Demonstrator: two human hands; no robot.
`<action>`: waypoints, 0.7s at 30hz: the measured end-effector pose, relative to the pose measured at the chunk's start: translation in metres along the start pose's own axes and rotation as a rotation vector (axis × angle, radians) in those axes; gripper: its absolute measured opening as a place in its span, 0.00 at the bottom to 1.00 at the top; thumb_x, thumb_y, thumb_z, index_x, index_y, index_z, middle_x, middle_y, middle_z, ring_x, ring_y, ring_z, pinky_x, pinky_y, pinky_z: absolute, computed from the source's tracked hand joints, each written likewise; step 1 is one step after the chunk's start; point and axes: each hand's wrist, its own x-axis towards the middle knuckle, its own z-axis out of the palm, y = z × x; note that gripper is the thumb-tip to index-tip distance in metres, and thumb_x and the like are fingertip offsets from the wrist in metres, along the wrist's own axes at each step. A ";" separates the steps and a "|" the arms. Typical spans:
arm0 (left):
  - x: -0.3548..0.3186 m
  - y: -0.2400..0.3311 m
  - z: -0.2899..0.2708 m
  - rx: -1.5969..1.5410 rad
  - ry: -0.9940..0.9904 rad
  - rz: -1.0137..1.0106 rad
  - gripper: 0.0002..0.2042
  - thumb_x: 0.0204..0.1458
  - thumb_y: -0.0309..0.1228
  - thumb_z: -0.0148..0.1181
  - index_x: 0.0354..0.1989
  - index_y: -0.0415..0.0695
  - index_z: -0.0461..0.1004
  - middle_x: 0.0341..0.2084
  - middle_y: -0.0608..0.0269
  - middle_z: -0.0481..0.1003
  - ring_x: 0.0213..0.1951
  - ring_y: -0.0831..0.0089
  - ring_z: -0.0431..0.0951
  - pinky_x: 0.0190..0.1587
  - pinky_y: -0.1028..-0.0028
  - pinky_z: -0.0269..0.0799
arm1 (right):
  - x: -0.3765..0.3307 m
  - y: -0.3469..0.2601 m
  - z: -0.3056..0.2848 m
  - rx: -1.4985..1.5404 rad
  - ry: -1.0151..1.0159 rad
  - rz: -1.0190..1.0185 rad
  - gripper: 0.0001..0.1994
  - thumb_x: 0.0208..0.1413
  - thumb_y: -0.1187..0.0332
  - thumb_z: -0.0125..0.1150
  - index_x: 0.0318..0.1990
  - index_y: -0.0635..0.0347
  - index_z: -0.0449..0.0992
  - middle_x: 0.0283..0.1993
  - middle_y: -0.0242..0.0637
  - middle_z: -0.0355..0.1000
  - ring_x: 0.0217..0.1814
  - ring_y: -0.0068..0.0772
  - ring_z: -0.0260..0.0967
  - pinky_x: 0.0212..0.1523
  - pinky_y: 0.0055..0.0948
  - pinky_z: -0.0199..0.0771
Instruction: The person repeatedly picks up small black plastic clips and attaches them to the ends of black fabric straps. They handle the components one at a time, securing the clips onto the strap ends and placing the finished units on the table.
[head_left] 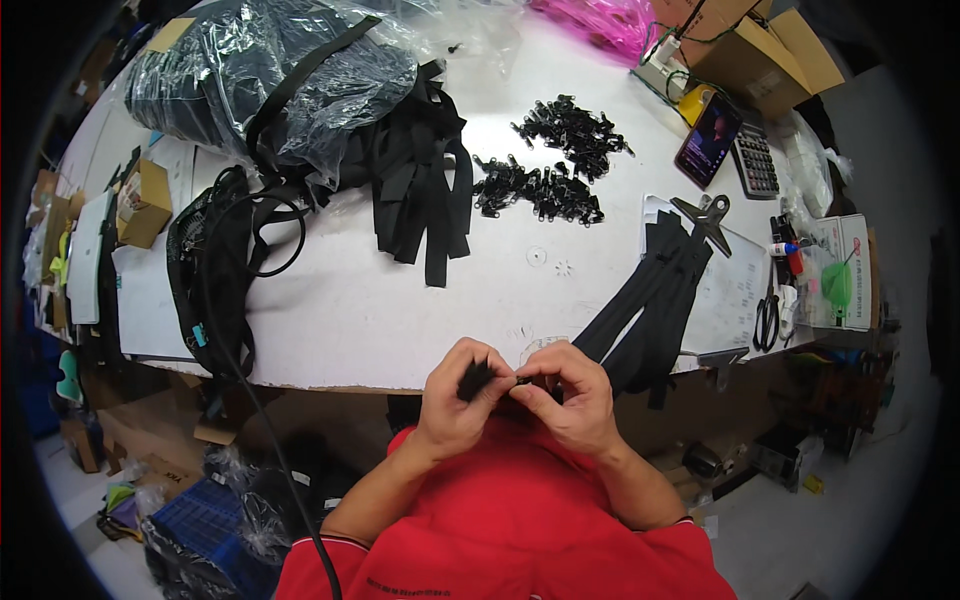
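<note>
Close to my body, at the table's front edge, my two hands meet fingertip to fingertip. My left hand (pixel 458 402) is closed on a black zipper strip (pixel 476 380), whose dark end shows inside the curled fingers. A small dark piece, perhaps a zipper slider (pixel 522 380), sits between the fingertips of both hands. My right hand (pixel 578 402) pinches it with thumb and forefinger; the fingers partly hide it. Beside the right hand, a bundle of black zipper strips (pixel 650 300) hangs over the edge, held at its far end by a metal bulldog clip (pixel 708 222).
Two heaps of black zipper sliders (pixel 575 138) lie mid-table. More black strips (pixel 425 190) and a plastic-wrapped dark bundle (pixel 270 85) are at the back left. A phone (pixel 709 140), calculator (pixel 755 165), scissors (pixel 767 318) and open carton (pixel 765 70) stand right. A black cable (pixel 262 405) crosses the left.
</note>
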 end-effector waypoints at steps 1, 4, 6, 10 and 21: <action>-0.002 0.003 -0.001 -0.141 -0.018 -0.128 0.03 0.63 0.25 0.59 0.41 0.38 0.74 0.32 0.68 0.73 0.29 0.84 0.70 0.30 0.81 0.66 | -0.005 0.001 0.001 0.033 -0.037 0.059 0.08 0.50 0.74 0.74 0.36 0.60 0.81 0.33 0.31 0.74 0.27 0.18 0.67 0.29 0.20 0.66; 0.001 0.004 -0.005 -0.372 -0.051 -0.386 0.04 0.64 0.28 0.59 0.41 0.41 0.75 0.30 0.73 0.72 0.29 0.87 0.69 0.30 0.83 0.63 | -0.019 -0.003 0.005 -0.069 -0.129 0.163 0.09 0.50 0.71 0.75 0.35 0.61 0.80 0.28 0.30 0.73 0.25 0.18 0.67 0.26 0.21 0.66; 0.007 0.000 -0.009 -0.403 -0.107 -0.444 0.06 0.66 0.29 0.56 0.46 0.40 0.74 0.31 0.71 0.72 0.30 0.86 0.69 0.31 0.81 0.63 | -0.020 -0.008 0.005 -0.160 -0.131 0.200 0.10 0.50 0.69 0.76 0.33 0.62 0.80 0.25 0.29 0.72 0.24 0.17 0.66 0.24 0.22 0.66; 0.014 0.010 0.001 -0.913 -0.018 -0.589 0.15 0.68 0.29 0.47 0.59 0.34 0.65 0.31 0.63 0.71 0.26 0.77 0.66 0.30 0.73 0.66 | -0.007 -0.012 -0.039 -0.179 0.143 0.192 0.09 0.52 0.71 0.72 0.31 0.64 0.76 0.23 0.26 0.70 0.25 0.13 0.63 0.24 0.21 0.64; 0.004 -0.003 0.012 0.166 0.074 0.077 0.18 0.49 0.26 0.74 0.35 0.42 0.65 0.35 0.62 0.72 0.30 0.70 0.72 0.32 0.72 0.71 | -0.004 -0.013 -0.041 0.257 -0.046 0.391 0.12 0.65 0.73 0.60 0.53 0.66 0.75 0.42 0.33 0.76 0.43 0.19 0.73 0.43 0.20 0.74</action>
